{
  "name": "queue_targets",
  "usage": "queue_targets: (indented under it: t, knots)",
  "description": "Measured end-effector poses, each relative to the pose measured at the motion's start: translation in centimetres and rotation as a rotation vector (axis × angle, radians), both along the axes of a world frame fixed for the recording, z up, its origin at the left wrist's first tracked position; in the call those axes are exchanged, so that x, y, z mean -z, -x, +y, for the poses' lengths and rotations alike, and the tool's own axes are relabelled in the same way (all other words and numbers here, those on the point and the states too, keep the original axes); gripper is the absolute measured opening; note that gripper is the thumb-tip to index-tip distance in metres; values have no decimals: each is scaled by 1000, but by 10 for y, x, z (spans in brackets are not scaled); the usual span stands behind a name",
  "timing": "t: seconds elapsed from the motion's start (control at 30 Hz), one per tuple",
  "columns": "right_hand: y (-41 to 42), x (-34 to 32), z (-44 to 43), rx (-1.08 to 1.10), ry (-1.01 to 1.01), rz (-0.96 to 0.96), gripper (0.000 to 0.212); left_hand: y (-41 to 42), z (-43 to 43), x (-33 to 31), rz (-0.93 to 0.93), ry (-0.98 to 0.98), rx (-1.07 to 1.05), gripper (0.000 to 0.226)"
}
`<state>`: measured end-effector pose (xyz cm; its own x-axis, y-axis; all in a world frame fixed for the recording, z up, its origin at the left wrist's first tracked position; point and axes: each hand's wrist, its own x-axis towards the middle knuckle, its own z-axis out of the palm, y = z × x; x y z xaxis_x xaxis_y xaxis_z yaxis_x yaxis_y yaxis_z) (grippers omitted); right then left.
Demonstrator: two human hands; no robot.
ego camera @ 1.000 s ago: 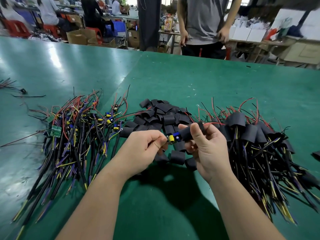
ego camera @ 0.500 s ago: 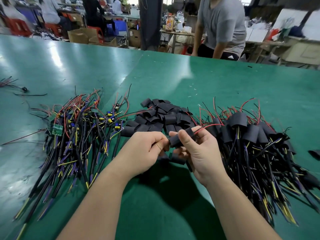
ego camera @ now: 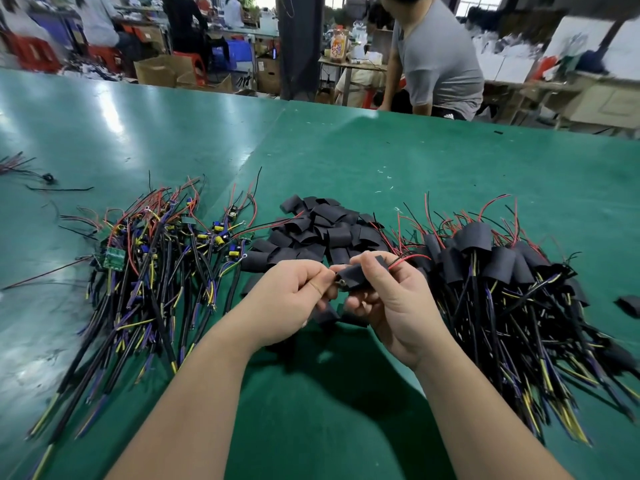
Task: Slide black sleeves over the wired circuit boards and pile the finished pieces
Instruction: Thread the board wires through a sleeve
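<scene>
Many sleeved pieces (ego camera: 502,271) lie piled right; many bare wired boards (ego camera: 156,258) wait left. Right hand (ego camera: 391,306) pinches a black sleeve (ego camera: 362,271); left hand (ego camera: 284,299) pinches the board (ego camera: 341,285) inside it.

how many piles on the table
3: bare wired boards at left, loose sleeves in the middle, sleeved pieces at right. A few stray wires lie far left, one sleeve far right; more may be hidden.
</scene>
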<state>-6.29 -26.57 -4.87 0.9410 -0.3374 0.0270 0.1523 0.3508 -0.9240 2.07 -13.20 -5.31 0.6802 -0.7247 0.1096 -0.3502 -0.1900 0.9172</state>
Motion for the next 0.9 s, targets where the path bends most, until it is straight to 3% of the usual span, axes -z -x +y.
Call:
queue_targets:
  t: [0.1,0.2,0.33,0.53,0.67,0.9]
  knots:
    - [0,2,-3,-31,-22,-19,15,1,-1,-2,149,62,12,36]
    - [0,4,-2,-15,15,-32,25,1,-1,0,174,57,-1,37]
    - [-2,6,3,99,73,23,22,0,-7,9,23,-37,-79,40]
    - [-8,7,7,180,-112,107,35,-6,-8,17,-215,-64,-127,39]
    - [-9,8,7,172,-197,135,34,-7,-7,16,-277,-48,-117,38]
    - [-5,10,9,190,58,37,27,-7,-6,15,-268,-98,-142,43]
